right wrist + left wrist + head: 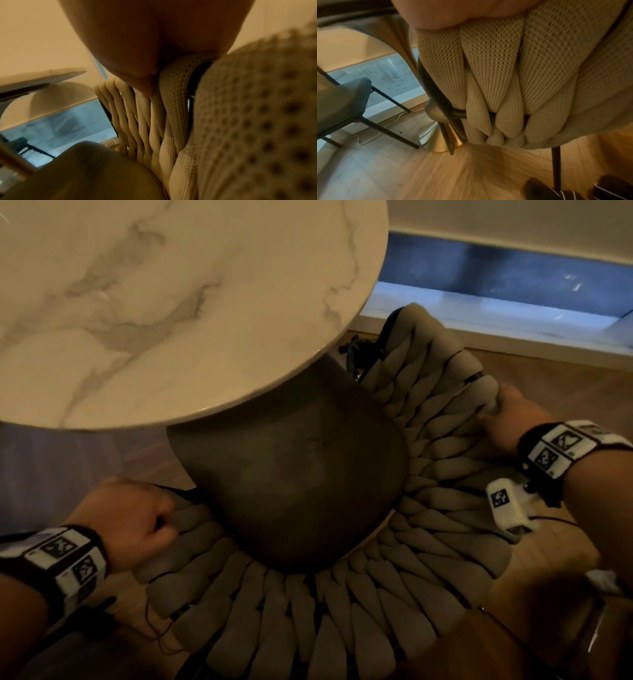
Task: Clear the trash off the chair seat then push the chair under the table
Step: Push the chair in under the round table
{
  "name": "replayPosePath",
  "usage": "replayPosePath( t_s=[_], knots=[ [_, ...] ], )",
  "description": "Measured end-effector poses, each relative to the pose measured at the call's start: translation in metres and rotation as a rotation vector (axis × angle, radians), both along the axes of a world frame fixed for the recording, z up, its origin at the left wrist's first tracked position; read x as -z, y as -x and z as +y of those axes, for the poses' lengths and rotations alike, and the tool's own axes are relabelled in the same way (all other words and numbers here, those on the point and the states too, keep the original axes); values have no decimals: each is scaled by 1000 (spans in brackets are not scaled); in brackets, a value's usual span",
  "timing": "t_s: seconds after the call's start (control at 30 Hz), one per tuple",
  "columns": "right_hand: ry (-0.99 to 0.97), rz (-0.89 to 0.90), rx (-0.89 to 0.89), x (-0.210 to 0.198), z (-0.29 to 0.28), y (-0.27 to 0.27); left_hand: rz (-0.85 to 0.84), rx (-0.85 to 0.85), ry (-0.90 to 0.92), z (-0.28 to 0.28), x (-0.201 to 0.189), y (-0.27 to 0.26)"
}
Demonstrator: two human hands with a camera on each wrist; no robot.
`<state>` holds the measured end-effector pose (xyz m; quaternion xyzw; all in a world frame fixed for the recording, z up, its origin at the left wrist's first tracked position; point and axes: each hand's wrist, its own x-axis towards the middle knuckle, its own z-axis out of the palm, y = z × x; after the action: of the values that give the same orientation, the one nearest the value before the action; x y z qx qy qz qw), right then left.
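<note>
We grip the chair [428, 419] by its woven back, left hand [137, 522] and right hand [507, 419] both clenched on the cords (seat [301, 474] half under the desk [171, 302] edge).

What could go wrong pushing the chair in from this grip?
1. The left hand and right hand grip the chair on its woven back near the table edge; knuckles could get pinched against it.
2. A white cable lies on the floor by the table base; a chair leg could snag it.
</note>
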<state>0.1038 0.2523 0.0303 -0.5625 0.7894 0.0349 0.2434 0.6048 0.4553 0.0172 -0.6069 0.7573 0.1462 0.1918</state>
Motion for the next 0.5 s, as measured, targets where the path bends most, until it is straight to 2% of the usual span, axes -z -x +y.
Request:
replayPosePath(
  t_s=[0.17,0.37,0.43,0.5],
  knots=[
    [25,5,28,5,21,1,34,-14,28,17,-4,-1],
    [42,24,1,14,10,5,40,-61,57,12,1,-2],
    [36,16,10,17,5,7,16,-188,99,12,6,-6],
    [28,10,30,17,-1,8,39,-395,181,13,10,-11]
  ],
)
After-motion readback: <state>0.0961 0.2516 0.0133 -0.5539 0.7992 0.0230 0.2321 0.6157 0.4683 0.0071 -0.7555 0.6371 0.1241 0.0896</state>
